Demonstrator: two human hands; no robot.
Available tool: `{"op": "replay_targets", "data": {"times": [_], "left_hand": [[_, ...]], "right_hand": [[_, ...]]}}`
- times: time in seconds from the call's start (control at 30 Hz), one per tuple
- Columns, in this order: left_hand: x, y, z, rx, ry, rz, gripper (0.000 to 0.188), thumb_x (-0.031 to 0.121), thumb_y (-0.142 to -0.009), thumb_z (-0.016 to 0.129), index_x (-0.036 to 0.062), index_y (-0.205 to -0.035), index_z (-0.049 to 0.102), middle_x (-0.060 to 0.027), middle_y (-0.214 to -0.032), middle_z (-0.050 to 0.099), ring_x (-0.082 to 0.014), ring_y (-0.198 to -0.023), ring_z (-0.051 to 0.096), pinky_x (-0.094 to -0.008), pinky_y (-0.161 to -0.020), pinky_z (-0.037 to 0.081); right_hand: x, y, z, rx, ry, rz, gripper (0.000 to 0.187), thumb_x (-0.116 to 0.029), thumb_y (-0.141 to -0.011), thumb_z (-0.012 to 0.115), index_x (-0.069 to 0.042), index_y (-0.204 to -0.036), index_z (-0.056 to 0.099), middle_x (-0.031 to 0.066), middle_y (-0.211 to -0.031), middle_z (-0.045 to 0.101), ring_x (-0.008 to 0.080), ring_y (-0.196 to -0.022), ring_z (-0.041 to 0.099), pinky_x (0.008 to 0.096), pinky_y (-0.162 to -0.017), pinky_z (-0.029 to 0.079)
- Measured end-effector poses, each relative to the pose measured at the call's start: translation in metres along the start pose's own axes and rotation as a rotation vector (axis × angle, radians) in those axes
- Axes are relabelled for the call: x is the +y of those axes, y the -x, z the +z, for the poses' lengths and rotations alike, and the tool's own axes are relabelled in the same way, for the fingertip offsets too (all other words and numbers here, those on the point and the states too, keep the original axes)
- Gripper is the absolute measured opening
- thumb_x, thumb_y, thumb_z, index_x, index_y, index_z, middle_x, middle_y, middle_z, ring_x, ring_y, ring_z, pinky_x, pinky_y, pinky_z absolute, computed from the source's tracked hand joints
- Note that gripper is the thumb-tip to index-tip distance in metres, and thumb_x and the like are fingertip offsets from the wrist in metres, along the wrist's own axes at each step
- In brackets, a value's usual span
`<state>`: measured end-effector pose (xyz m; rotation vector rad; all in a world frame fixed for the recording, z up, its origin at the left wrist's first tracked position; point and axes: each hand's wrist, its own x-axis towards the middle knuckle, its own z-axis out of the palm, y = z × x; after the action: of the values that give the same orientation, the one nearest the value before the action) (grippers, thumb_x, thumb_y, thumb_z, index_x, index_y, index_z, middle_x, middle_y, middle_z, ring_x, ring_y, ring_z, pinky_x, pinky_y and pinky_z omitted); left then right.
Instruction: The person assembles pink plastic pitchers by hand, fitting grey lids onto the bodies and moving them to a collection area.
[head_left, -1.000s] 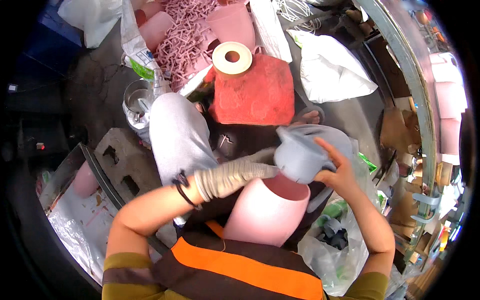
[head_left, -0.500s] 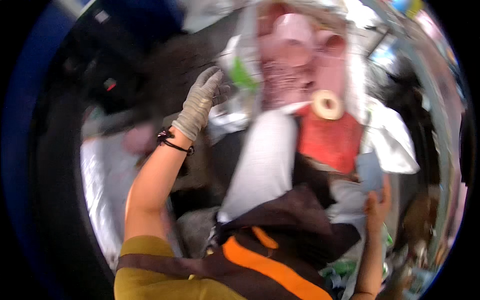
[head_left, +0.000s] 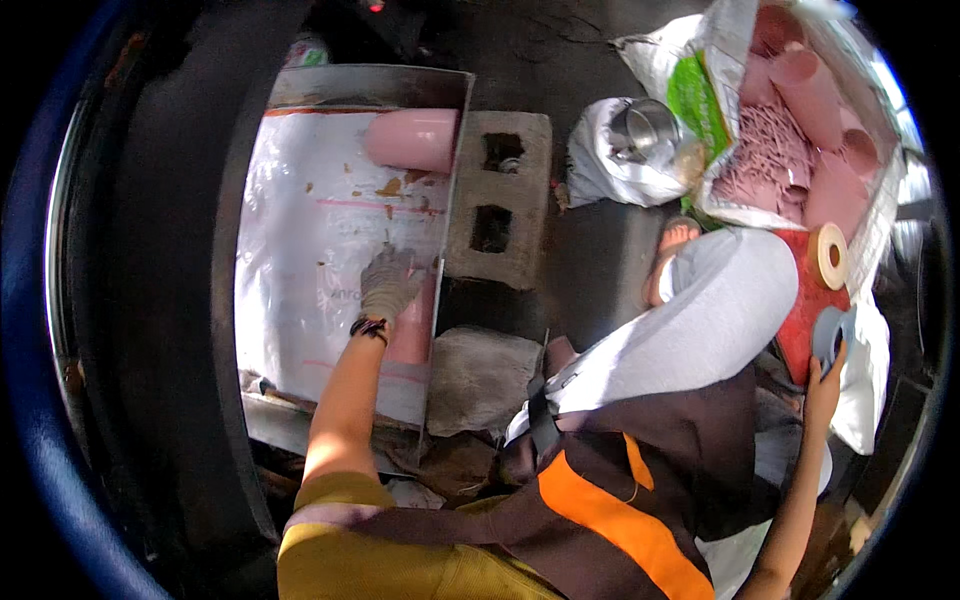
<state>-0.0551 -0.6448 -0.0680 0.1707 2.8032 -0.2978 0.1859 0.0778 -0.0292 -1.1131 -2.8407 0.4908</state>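
Observation:
My left hand [head_left: 390, 285], in a pale work glove, reaches down into a shallow tray [head_left: 452, 210] lined with white plastic sheet. Its fingers are stretched out and slightly blurred, beside a pink cup-shaped piece [head_left: 412, 325] that the hand partly covers. Another pink tumbler-shaped piece [head_left: 414, 140] lies on its side at the tray's far right corner. At the right, my bare right hand [head_left: 825, 380] grips a grey ring-shaped piece [head_left: 830, 335] by its near edge. A cream ring [head_left: 828, 256] rests just beyond it on a red surface [head_left: 805, 300].
A concrete block [head_left: 498, 200] with two holes stands against the tray's right side. A white bag [head_left: 625, 150] carries a clear round container. Beyond my knee, an open white sack [head_left: 760, 215] holds pink cups and pink scraps. A stone-like block [head_left: 483, 380] lies near my waist.
The view has swung left, bringing the tray into sight. My left hand has moved from near the bag down into the tray; my right hand still holds the grey ring.

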Motion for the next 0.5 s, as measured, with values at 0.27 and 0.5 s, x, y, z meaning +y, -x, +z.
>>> {"op": "replay_targets", "data": {"times": [0.27, 0.5], "left_hand": [[0.029, 0.003, -0.08, -0.046, -0.158, 0.299, 0.037, 0.041, -0.09, 0.05, 0.0132, -0.104, 0.068, -0.0145, -0.095, 0.068, -0.0323, -0.09, 0.063, -0.0453, -0.083, 0.045], [0.202, 0.069, -0.273, 0.468, 0.223, 1.343, 0.033, 0.026, -0.072, 0.073, 0.0069, -0.097, 0.065, -0.0099, -0.092, 0.065, -0.0285, -0.096, 0.062, -0.0432, -0.09, 0.05]], "right_hand": [[-0.175, 0.074, -0.067, 0.134, -0.269, -0.415, 0.051, -0.013, -0.087, 0.061, 0.001, -0.133, 0.045, 0.0213, -0.136, 0.047, 0.0359, -0.127, 0.045, 0.0412, -0.105, 0.035], [-0.335, 0.095, -0.07, 0.255, -0.215, -1.251, 0.035, -0.018, -0.082, 0.053, -0.008, -0.115, 0.061, 0.0126, -0.127, 0.053, 0.0253, -0.11, 0.055, 0.0365, -0.093, 0.042]]}}
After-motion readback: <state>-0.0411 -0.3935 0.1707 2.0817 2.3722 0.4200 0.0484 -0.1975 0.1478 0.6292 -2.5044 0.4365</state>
